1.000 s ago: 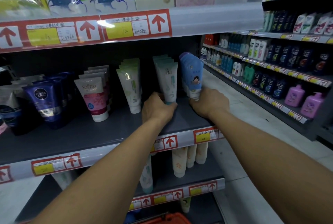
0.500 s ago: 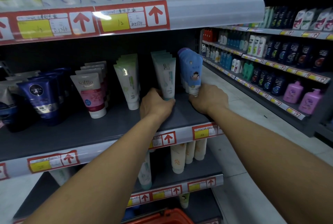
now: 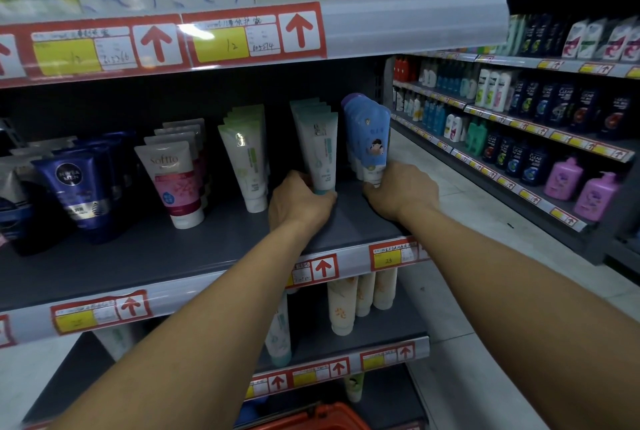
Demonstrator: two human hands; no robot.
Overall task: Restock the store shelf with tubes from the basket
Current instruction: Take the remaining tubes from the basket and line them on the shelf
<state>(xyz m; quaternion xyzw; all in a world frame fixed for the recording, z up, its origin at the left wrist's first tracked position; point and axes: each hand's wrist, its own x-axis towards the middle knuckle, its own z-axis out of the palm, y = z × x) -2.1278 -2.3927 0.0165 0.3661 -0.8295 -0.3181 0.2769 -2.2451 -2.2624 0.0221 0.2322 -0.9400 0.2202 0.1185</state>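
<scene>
On the dark grey shelf [image 3: 194,249] stand rows of tubes. My left hand [image 3: 298,202] grips the cap end of the front white-and-teal tube [image 3: 320,149], which stands upright. To its right, my right hand [image 3: 403,190] grips the base of the front blue tube [image 3: 369,142] with a cartoon figure, at the shelf's right end. More tubes of each kind stand behind those two. The orange basket [image 3: 322,417] shows only its rim at the bottom edge, below my arms.
Left along the shelf stand green-white tubes [image 3: 247,159], pink Softto tubes [image 3: 176,180] and dark blue Nivea tubes [image 3: 78,194]. Cream tubes [image 3: 343,305] sit on the lower shelf. Boxes line the shelf above. An aisle of bottles [image 3: 519,138] runs along the right.
Both hands stay at the bases of the same two tubes. The view has shifted only slightly; the basket rim shows a little more at the bottom.
</scene>
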